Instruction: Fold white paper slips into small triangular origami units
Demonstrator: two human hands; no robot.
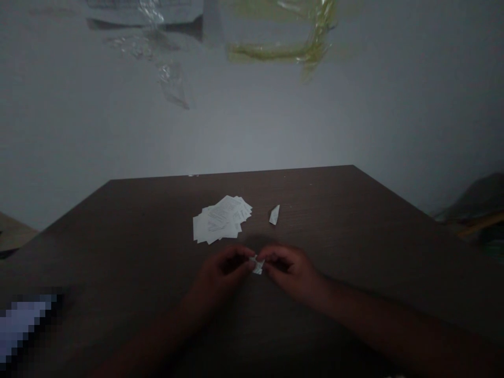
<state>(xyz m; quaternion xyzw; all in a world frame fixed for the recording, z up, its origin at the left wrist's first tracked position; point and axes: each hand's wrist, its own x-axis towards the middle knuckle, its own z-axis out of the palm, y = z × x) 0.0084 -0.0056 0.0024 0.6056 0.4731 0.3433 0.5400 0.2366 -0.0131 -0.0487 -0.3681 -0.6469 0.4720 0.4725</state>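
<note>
A small piece of printed paper (258, 265) is pinched between both hands, low over the middle of the table. My left hand (224, 270) grips its left side between thumb and fingers. On the right side, my right hand (293, 268) holds it in the same kind of pinch. The paper looks folded or creased, though the fingertips cover part of it. Beyond my left hand lies a spread pile of small printed paper sheets (220, 220). A single folded paper piece (274, 215) rests apart, to the right of the pile.
The brown table (157, 205) has its far edge near a pale wall (268, 126). Clear tape (173, 84) and yellow tape (271, 52) cling to the wall. A pixelated bright object (23, 320) sits at the lower left. Dark items (484, 205) stand beyond the table's right edge.
</note>
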